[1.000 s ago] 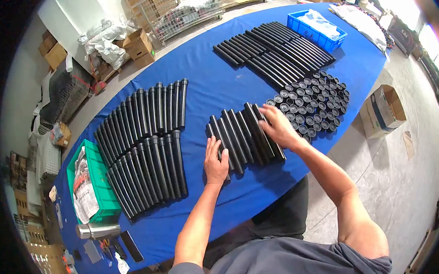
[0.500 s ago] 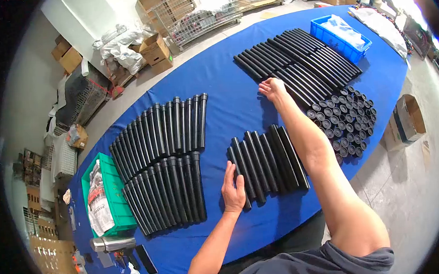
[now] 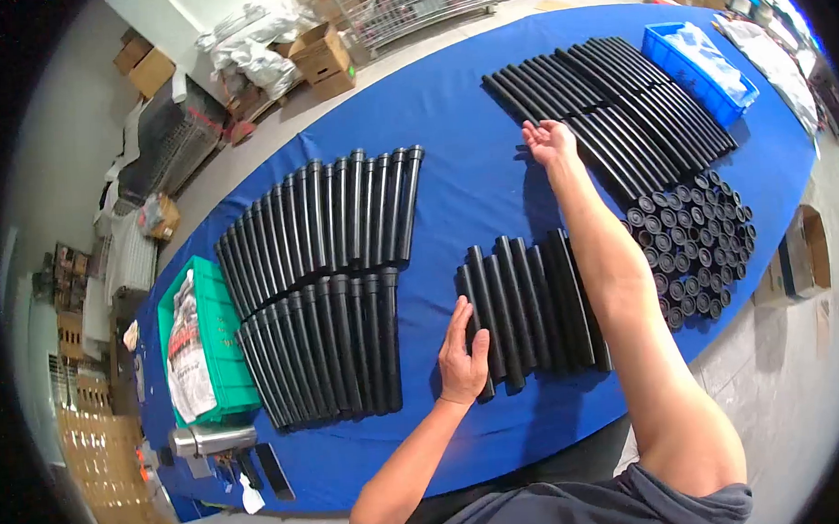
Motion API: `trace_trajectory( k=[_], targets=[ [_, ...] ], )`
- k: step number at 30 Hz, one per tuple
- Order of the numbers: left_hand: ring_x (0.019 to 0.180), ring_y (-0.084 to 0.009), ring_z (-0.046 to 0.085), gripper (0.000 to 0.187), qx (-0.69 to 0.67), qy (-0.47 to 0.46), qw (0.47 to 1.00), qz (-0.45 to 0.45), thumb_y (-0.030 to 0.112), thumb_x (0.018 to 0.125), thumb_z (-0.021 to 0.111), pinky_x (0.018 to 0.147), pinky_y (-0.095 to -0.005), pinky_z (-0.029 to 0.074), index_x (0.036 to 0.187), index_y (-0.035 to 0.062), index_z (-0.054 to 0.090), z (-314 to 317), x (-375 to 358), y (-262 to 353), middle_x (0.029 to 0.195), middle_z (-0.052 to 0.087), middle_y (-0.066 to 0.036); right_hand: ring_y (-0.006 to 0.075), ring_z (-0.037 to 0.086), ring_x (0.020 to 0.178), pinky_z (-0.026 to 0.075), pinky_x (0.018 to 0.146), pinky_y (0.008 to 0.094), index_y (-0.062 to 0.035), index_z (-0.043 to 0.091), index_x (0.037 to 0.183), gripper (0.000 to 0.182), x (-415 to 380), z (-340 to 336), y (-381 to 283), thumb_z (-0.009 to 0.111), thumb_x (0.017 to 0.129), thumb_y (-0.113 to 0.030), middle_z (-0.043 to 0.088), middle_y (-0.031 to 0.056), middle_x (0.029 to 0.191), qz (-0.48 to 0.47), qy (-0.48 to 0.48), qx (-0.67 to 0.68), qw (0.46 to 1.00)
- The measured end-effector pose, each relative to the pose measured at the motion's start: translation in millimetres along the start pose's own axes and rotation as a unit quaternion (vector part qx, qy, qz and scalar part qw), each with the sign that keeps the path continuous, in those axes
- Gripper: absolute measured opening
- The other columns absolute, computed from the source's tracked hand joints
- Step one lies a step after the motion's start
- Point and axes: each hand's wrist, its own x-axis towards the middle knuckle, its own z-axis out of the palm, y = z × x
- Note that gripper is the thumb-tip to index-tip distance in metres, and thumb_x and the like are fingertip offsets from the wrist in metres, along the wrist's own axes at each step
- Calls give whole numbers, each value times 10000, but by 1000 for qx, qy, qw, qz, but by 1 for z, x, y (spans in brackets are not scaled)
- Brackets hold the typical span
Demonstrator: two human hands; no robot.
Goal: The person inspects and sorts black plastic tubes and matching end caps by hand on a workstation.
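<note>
My left hand (image 3: pixel 464 356) rests along the left side of the middle group of black tubes (image 3: pixel 532 304), fingers stretched out and nothing gripped. Farther out, my right hand (image 3: pixel 551 144) is turned palm up with its fingers apart and loosely bent, beside the near left edge of the far group of plain black tubes (image 3: pixel 609 104). No tube is in it. My right forearm passes over the right side of the middle group and hides part of it. Round black caps (image 3: pixel 695 241) lie in a cluster right of that forearm.
Two rows of capped black tubes (image 3: pixel 329 219) lie on the blue cloth (image 3: pixel 440 92) at left. Beside them stand a green crate (image 3: pixel 227 345), a metal flask (image 3: pixel 212 441) and a phone (image 3: pixel 274 472). A blue bin (image 3: pixel 731 108) holding clear plastic sits far right.
The camera view has shifted, so the table contents appear farther right and higher. Both hands keep about the same places beside the tubes, and nothing has been taken hold of.
</note>
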Motion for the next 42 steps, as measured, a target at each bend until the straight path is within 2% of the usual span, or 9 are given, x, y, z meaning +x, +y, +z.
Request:
trace_trajectory(
  k=[8,11,18,23,26,30,33,35,42],
  targets=[
    [1387,-375,493,492,10,3,1000,16,334,1031,585,1141,-415,411,1371,-18,546,-1,2,3,1478,523,-224,453,651,1055,600,835,574,69,421,1371,382,15,15,20,502,1023,-67,507,279,1267,-28,18,108,994],
    [1382,-381,495,496,21,10,999,25,322,1034,577,1142,-423,413,1385,-27,531,0,2,0,1475,524,-226,362,653,1085,595,860,442,-31,439,1399,441,22,15,28,593,1037,-233,558,222,1261,-14,17,39,999],
    [1388,-353,498,482,-1,21,999,34,275,1044,570,1133,-414,427,1401,-44,514,3,1,-13,1495,502,-239,315,704,670,542,533,416,-38,590,1121,264,-46,42,25,730,948,-180,690,158,866,-107,163,-52,979],
    [1358,-378,516,475,-27,48,998,31,298,1048,530,1131,-423,423,1389,-33,527,6,1,-11,1456,537,-235,222,557,636,496,529,345,-72,623,1015,181,-93,36,-39,741,937,-185,625,99,870,-49,-53,-124,990],
    [1330,-370,543,460,-82,61,995,2,260,1041,525,1115,-409,429,1397,-31,520,3,0,-12,1422,559,-251,141,487,609,459,526,251,-116,646,954,173,-181,50,-82,739,946,-262,613,31,862,-54,-133,-222,964],
    [1339,-317,539,486,-124,64,990,-4,305,1058,519,1120,-398,414,1407,-33,519,8,7,-38,1435,571,-192,92,637,782,474,593,249,-93,661,981,140,-286,38,-137,655,1001,-231,696,13,938,39,-354,-352,866],
    [1374,-252,487,488,-356,58,917,-172,370,1068,524,1125,-443,416,1404,17,529,-13,9,-22,1449,546,-142,87,592,761,463,630,253,-87,667,982,169,-371,20,-125,662,990,-256,657,-15,879,-32,-318,-473,821],
    [1382,-249,475,498,-398,79,899,-162,398,1060,542,1114,-455,426,1400,35,533,-26,-5,-15,1451,535,-114,74,542,739,436,639,243,-99,669,955,180,-408,9,-119,669,978,-277,601,-38,825,-7,-314,-586,747],
    [1126,-173,648,567,-421,-228,868,-132,249,977,706,937,-332,532,1452,46,472,-43,-116,81,1320,620,-123,19,444,677,342,568,239,-138,578,789,280,-485,-60,-29,664,987,-316,475,-109,718,93,-345,-661,660]
  ],
)
